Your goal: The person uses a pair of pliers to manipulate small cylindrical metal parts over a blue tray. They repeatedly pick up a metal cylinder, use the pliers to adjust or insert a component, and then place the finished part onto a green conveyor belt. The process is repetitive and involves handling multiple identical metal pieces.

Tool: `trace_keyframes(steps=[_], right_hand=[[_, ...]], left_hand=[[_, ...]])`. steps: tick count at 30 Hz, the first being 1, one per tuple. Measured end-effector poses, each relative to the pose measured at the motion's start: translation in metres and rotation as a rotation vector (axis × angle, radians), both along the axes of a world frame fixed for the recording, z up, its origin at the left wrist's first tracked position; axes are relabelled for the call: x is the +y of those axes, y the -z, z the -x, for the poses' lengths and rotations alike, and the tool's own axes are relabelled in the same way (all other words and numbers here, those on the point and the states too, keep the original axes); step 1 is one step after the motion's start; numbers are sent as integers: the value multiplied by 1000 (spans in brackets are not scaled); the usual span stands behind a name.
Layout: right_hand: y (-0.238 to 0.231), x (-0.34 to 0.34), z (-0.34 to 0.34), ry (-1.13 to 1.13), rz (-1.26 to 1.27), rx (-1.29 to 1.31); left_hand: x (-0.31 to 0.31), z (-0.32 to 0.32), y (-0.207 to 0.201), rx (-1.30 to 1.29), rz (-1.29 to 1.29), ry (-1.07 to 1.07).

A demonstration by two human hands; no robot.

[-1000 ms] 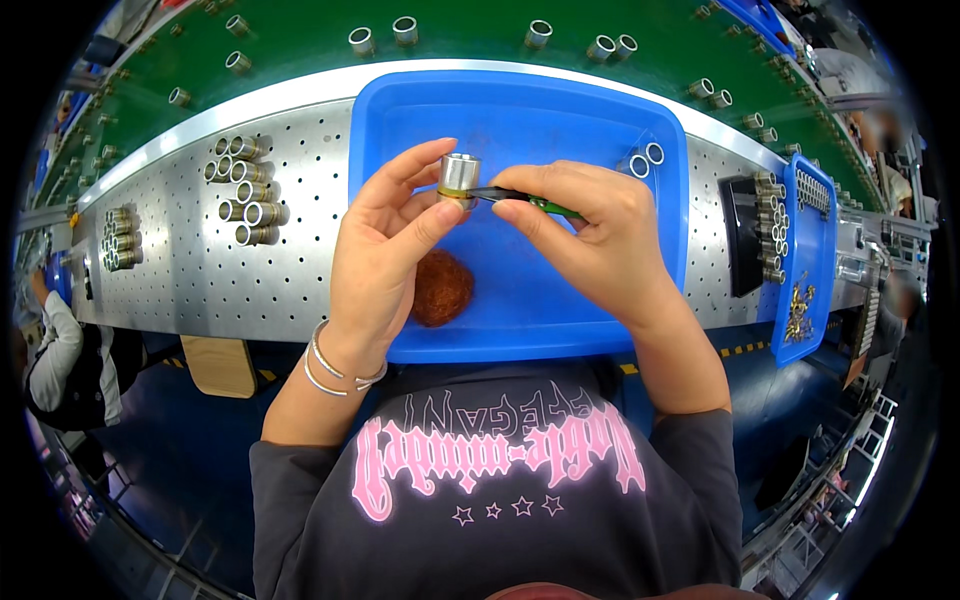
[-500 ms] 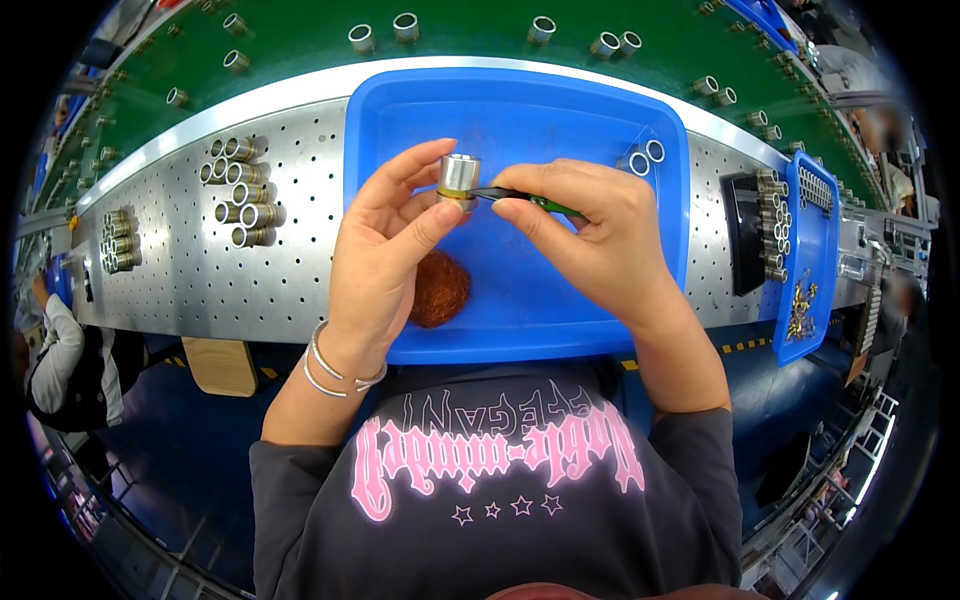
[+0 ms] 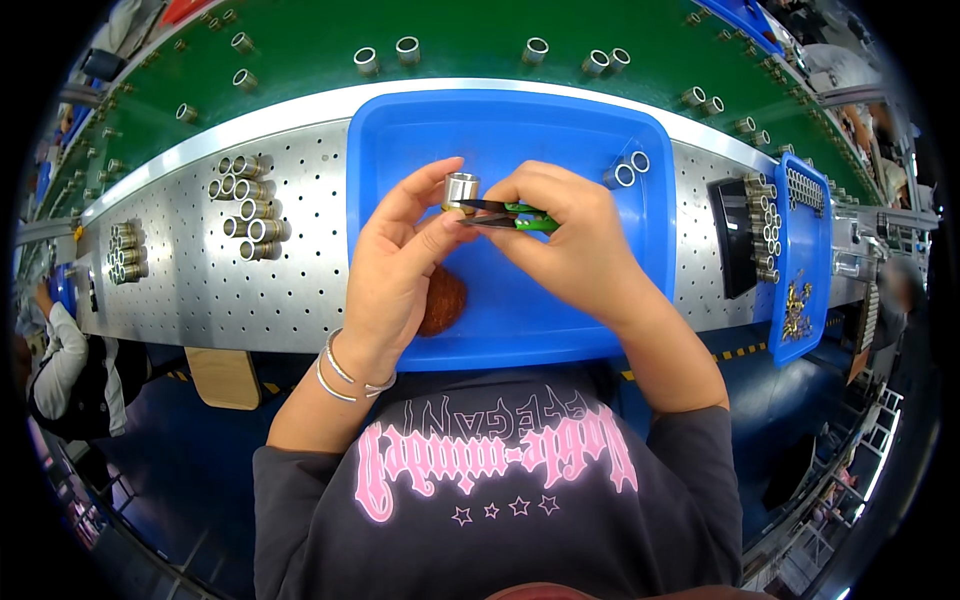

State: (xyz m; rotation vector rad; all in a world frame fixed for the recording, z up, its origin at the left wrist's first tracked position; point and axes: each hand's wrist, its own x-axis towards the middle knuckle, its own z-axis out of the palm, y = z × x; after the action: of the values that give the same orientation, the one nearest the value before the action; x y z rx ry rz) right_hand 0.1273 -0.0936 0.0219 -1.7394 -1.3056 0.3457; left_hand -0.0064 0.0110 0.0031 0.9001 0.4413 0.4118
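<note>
My left hand (image 3: 395,255) pinches a short shiny metal sleeve (image 3: 461,187) upright between thumb and fingers, with a yellowish band near its lower end. In my right hand (image 3: 570,225) is a pair of black-and-green tweezers (image 3: 490,218). The two dark prongs stand apart, and their tips are at the lower part of the sleeve, next to my left thumb. Whether they touch the metal I cannot tell. Both hands are over a blue plastic tray (image 3: 520,355). Below my left hand, a reddish-brown rounded clump (image 3: 445,302) rests in it, partly hidden by the hand.
Two sleeves (image 3: 620,176) lie at the tray's right. Groups of sleeves (image 3: 252,212) stand left on the perforated metal table (image 3: 310,260). At right are a black stand (image 3: 733,240) and a smaller blue tray (image 3: 785,345) with brass-coloured pieces. A green surface (image 3: 470,55) beyond carries spaced sleeves.
The tweezers' prongs have spread apart and the tool has turned in my right hand. Both hands and the sleeve sit slightly lower in view. My left hand keeps its pinch.
</note>
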Motion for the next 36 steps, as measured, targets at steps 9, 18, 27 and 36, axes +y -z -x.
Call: trace_keyframes(steps=[9, 18, 27, 36], right_hand=[[-8, -4, 2, 54, -68, 78], [-10, -7, -1, 21, -141, 100], [-7, -5, -2, -5, -192, 135], [-7, -5, -2, 4, -183, 78]], left_hand=[[-3, 0, -8, -3, 37, 8], [-5, 1, -13, -14, 140, 40], [-3, 2, -12, -20, 164, 72], [-3, -2, -11, -10, 18, 88]])
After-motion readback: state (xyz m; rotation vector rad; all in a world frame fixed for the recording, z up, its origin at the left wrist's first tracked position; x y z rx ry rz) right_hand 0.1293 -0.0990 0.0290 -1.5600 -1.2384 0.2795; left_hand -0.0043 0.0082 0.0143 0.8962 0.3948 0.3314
